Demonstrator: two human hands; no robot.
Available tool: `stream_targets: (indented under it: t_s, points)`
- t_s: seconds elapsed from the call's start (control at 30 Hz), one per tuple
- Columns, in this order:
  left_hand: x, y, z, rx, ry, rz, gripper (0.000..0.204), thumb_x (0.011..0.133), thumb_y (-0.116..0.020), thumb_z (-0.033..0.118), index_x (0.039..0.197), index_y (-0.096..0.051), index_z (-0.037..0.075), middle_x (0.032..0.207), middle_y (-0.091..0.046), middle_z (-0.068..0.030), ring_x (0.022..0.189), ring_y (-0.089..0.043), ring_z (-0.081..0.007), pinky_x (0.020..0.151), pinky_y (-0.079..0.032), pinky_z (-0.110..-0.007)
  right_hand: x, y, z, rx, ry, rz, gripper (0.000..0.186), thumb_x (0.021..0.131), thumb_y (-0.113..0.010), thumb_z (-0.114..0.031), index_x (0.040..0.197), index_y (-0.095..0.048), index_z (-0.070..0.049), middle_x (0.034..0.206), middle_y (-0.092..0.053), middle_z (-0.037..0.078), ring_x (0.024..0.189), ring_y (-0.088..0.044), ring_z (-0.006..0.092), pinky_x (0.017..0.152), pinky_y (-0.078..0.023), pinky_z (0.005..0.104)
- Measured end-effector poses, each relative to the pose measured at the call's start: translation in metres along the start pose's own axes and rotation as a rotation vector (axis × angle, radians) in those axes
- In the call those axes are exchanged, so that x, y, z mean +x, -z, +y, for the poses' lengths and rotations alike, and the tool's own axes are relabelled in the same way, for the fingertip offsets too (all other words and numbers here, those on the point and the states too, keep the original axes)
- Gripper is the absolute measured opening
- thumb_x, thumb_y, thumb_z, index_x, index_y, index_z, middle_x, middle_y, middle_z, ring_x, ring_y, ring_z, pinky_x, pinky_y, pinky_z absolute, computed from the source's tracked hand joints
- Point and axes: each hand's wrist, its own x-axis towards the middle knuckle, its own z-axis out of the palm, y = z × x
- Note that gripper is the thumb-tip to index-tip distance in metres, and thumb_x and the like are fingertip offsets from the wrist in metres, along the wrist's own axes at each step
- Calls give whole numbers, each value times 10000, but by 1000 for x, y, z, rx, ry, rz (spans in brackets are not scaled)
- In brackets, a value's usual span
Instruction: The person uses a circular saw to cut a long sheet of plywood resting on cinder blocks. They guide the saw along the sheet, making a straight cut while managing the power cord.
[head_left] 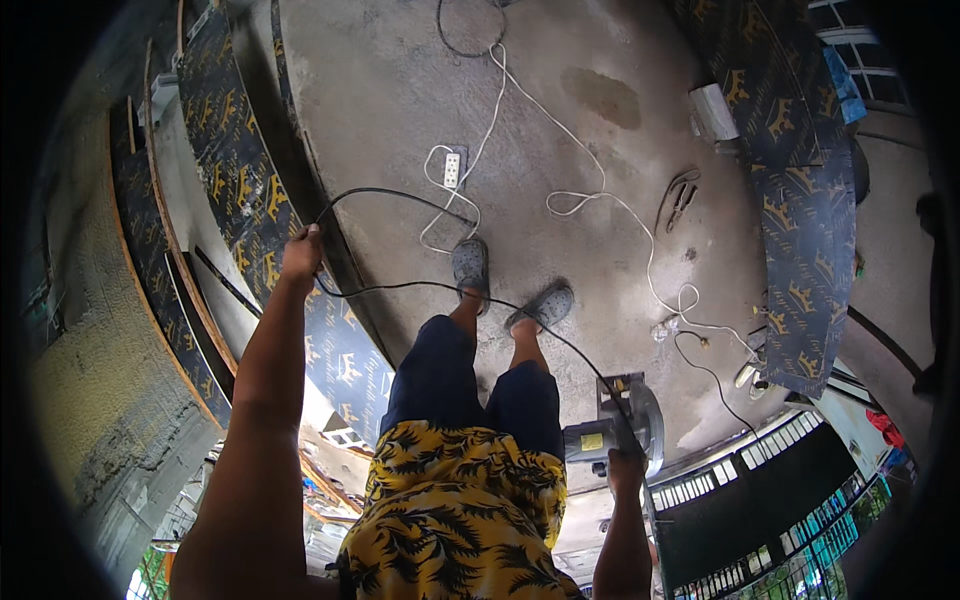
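My left hand (301, 258), its fingers closed, holds up the black power cord (434, 283) beside a dark patterned board (244, 180). At lower right my right hand (625, 468) grips the dark circular saw (632, 425), which hangs beside my right leg. The cord loops from my left hand across my legs down to the saw. Its upper stretch passes near a white power strip (452, 170) on the concrete floor, ahead of my gray clogs (470, 264).
A long white extension cord (604, 192) snakes over the floor (390, 105). Pliers-like tools (682, 200) lie at right near a white block (713, 112). Patterned boards (800, 270) line the right side; boards and wooden strips (160, 235) lean at left. A dark gate (765, 480) shows at lower right.
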Motion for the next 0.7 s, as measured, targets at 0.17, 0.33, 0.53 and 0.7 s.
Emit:
stream_targets:
  t_s: [0.17, 0.33, 0.53, 0.7]
  points:
    - [1, -117, -47, 45, 22, -236, 280, 1110, -582, 332, 1171, -700, 85, 754, -501, 56, 641, -465, -84, 584, -419, -303, 12, 18, -71, 98, 85, 122, 424, 834, -750, -140, 1246, -714, -46, 976, -761, 236, 914, -749, 415, 816, -567, 509]
    - [36, -156, -150, 287, -18, -329, 328, 1089, -575, 325, 1152, -706, 31, 899, -688, -38, 823, -643, -189, 763, -510, -373, 33, 15, -95, 145, 97, 96, 472, 839, -777, -125, 1296, -699, -41, 1069, -774, 229, 995, -756, 417, 874, -579, 484]
    - [71, -180, -210, 1266, 213, -624, 631, 1001, -611, 554, 1261, -697, -14, 1271, -726, -272, 1294, -644, -417, 1098, -477, -504, 46, 5, -71, 145, 25, 71, 441, 812, -764, -69, 1246, -714, -16, 1088, -785, 174, 994, -762, 309, 909, -575, 433]
    - [106, -227, -188, 1415, 209, -382, 1023, 914, -709, 662, 1623, -389, -2, 1497, -582, -320, 1408, -554, -472, 1177, -440, -498, 47, 4, -59, 92, -83, 34, 439, 787, -776, -53, 1220, -718, -8, 1061, -785, 141, 955, -749, 238, 894, -581, 411]
